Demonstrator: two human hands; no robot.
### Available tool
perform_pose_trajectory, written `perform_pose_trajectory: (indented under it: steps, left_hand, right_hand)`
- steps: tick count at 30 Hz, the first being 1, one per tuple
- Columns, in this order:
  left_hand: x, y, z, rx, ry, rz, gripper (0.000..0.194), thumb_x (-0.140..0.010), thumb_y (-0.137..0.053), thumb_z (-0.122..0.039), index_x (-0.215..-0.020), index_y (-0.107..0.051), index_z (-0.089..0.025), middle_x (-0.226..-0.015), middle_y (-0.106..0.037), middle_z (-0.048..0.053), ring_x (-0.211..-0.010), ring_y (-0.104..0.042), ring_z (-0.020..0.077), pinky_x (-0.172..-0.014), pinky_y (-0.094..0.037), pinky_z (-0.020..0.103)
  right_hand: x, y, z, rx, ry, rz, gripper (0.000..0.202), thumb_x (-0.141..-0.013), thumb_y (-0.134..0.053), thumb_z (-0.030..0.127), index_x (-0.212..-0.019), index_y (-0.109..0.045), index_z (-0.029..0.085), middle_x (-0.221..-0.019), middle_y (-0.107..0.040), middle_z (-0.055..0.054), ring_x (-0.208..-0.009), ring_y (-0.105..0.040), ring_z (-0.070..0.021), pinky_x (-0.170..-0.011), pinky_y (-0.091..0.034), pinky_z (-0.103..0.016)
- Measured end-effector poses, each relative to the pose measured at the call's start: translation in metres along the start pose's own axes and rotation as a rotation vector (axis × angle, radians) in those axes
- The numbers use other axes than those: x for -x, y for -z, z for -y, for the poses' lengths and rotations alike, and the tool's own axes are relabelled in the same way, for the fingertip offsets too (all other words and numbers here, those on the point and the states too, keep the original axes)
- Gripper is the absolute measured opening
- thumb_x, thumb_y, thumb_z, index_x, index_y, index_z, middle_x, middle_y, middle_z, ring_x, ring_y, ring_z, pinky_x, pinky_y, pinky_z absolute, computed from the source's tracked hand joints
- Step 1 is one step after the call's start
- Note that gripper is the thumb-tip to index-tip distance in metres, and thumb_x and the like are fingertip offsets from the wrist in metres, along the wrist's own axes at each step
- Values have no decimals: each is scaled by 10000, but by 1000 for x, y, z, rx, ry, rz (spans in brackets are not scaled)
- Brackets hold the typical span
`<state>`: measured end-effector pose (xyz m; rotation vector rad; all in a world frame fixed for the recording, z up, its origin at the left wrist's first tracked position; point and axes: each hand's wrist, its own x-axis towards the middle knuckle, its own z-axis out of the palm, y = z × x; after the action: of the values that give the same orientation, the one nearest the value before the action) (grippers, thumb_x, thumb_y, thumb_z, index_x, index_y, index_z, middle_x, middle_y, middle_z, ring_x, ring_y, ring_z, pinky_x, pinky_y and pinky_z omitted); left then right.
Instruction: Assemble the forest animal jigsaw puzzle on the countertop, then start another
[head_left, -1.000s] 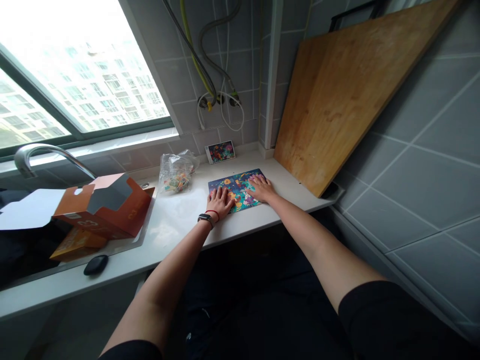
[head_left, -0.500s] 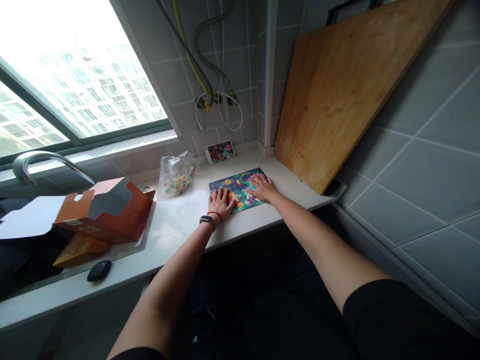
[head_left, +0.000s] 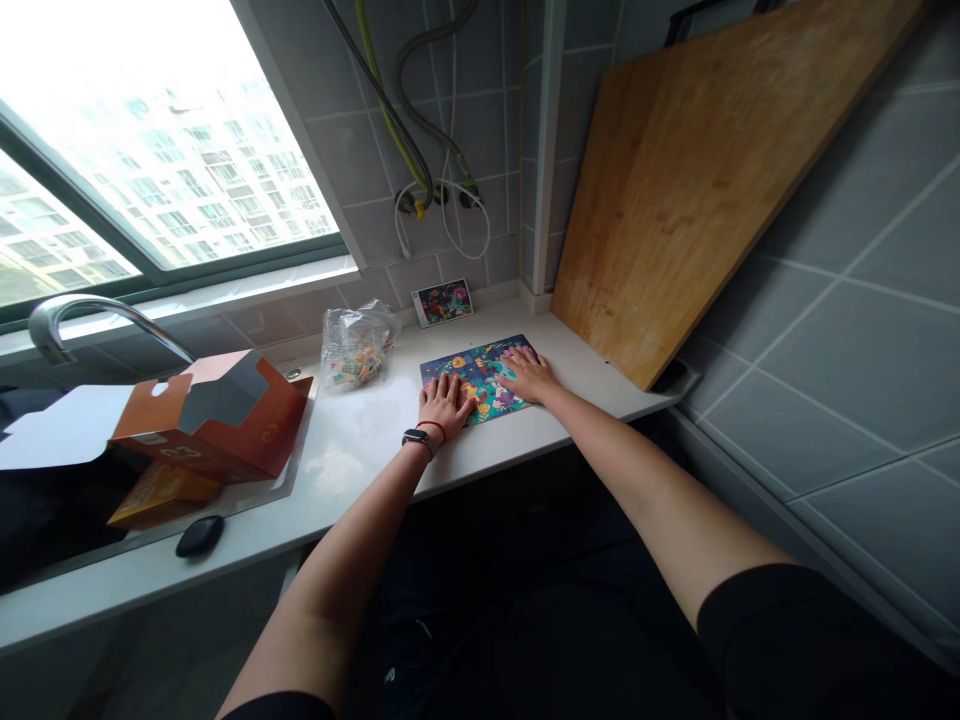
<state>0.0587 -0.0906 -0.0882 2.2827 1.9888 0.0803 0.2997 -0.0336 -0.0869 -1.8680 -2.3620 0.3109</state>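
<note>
I observe the puzzle (head_left: 480,378) lying flat on the white surface (head_left: 352,455), close to the back corner and near the front edge. My left hand (head_left: 444,402) rests palm down on the puzzle's near left part, fingers spread and flat; a dark watch (head_left: 415,438) and a red band sit on that wrist. My right hand (head_left: 529,374) lies palm down on the puzzle's right part, fingers extended and slightly fanned. Neither hand pinches or grips anything; both press flat. The two hands are near each other with printed picture showing between them.

Behind the puzzle, a small card (head_left: 445,301) leans against the tiled wall. To the left of the puzzle stands a clear bag (head_left: 355,347) with coloured pieces inside. Further left an open orange box (head_left: 214,415) lies over the sink edge, a faucet (head_left: 90,318) behind it. A dark oval object (head_left: 199,535) sits at the surface's front. A wooden board (head_left: 697,180) leans against the right wall
</note>
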Motion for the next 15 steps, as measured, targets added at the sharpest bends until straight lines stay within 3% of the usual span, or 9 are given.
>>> perform_pose_trajectory:
  steps: [15]
  left_hand:
    - [-4, 1, -6, -7, -2, 9, 795, -1032, -301, -658, -1671, -328, -186, -1772, -211, 141, -1629, -180, 413, -1280, -157, 673]
  right_hand:
    - [3, -1, -1, 18, -3, 19, 768, -1040, -298, 672, -1698, -278, 275, -1800, -116, -49, -1660, -100, -342, -1319, -129, -561]
